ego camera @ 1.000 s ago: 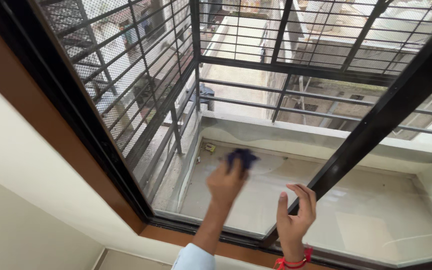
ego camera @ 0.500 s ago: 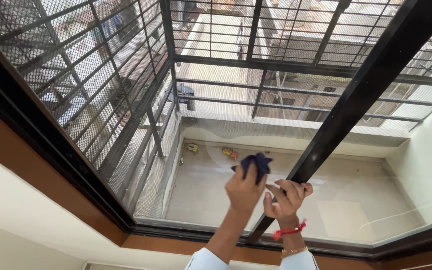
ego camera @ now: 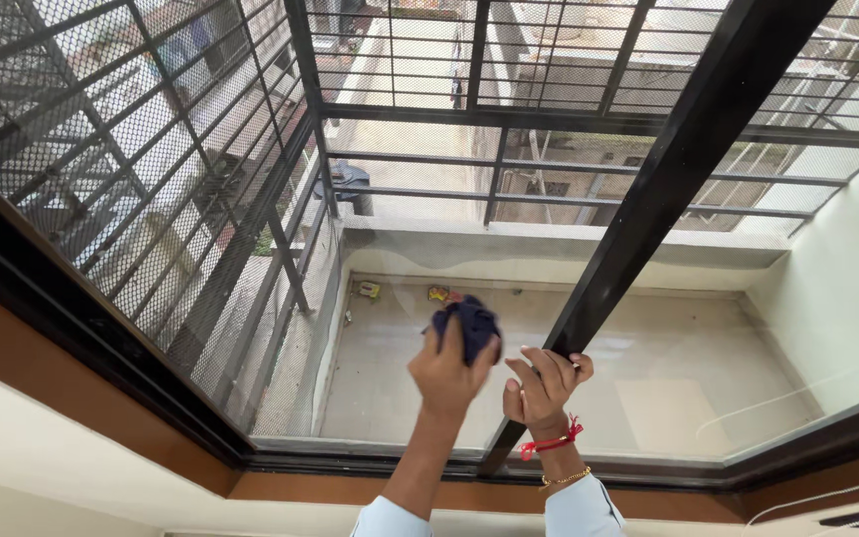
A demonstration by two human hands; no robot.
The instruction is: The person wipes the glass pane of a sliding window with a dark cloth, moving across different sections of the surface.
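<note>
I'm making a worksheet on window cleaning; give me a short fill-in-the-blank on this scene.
1. The left hand presses a crumpled dark ____ cloth against the glass pane.
2. The right hand grips the black window ____.
3. The right wrist wears a ____ thread band.

Missing words: blue; frame; red

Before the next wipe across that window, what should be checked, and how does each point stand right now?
1. Cloth held firmly: ok. The left hand is bunched around the dark blue cloth.
2. Cloth against the glass pane: ok, it seems pressed on.
3. Other hand steadied: ok. The right hand has its fingers over the black window bar.
4. Glass clean: not ok, faint smear arcs show near the cloth.
5. Cloth damp or dry: cannot tell.
</note>
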